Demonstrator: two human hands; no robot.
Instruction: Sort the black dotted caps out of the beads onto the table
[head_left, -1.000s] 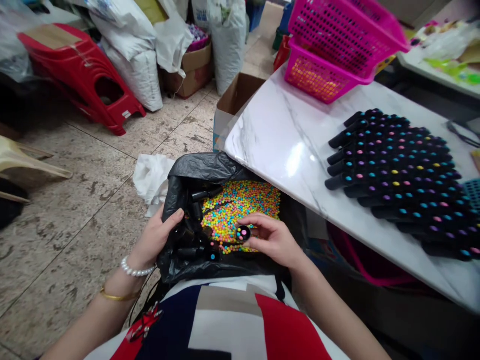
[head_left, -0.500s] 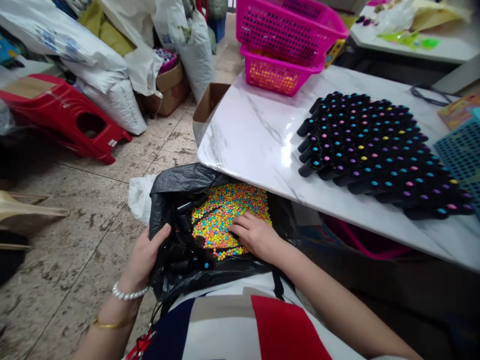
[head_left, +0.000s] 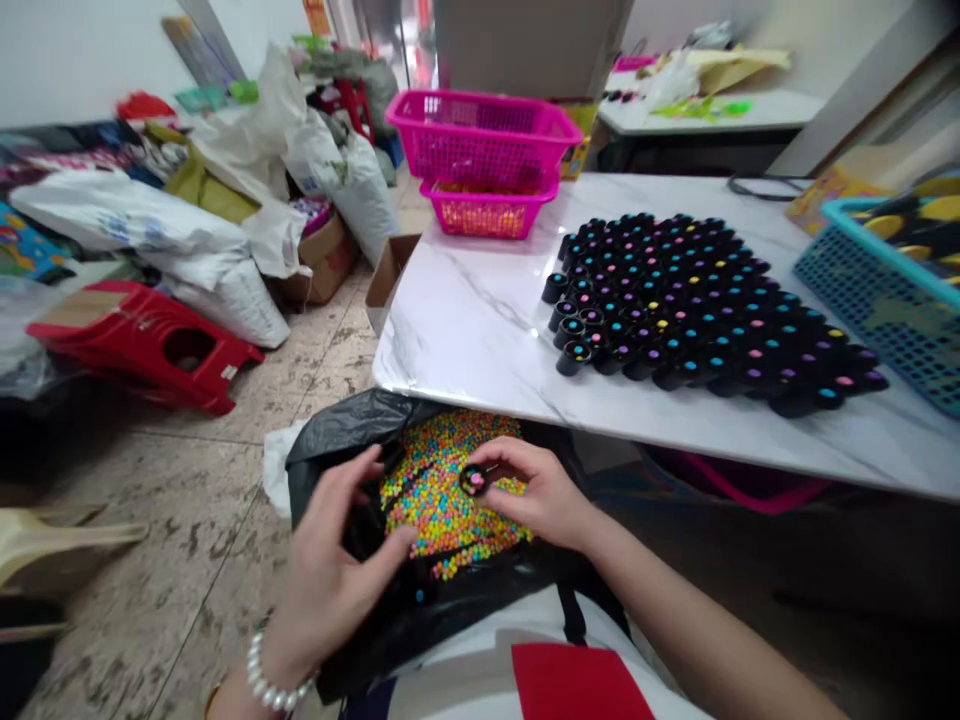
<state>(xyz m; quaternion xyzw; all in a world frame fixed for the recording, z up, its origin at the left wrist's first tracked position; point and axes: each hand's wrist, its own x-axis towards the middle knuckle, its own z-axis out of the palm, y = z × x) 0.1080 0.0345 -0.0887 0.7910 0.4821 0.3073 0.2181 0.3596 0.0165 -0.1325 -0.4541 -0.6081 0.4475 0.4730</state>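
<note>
A black plastic bag (head_left: pixel 330 440) lies open on my lap, full of small coloured beads (head_left: pixel 439 490). My right hand (head_left: pixel 536 490) pinches a small black tube (head_left: pixel 474 480) with a pink bead in its open end, just above the beads. My left hand (head_left: pixel 334 570) rests on the bag's left side, fingers spread and reaching towards the beads, holding nothing that I can see. On the white marble table (head_left: pixel 480 320) several black tubes (head_left: pixel 675 300) stand packed together, each with a coloured bead on top.
Two stacked pink baskets (head_left: pixel 484 140) sit at the table's far end and a blue basket (head_left: pixel 877 270) at its right edge. A red plastic stool (head_left: pixel 142 340) lies on the tiled floor to the left, with white sacks (head_left: pixel 187 250) and cardboard boxes (head_left: pixel 386 275) behind.
My right hand has lifted out of the beads with a black tube pinched in its fingers. My left hand has let go of the bag's edge and spread towards the beads. The view tilted up.
</note>
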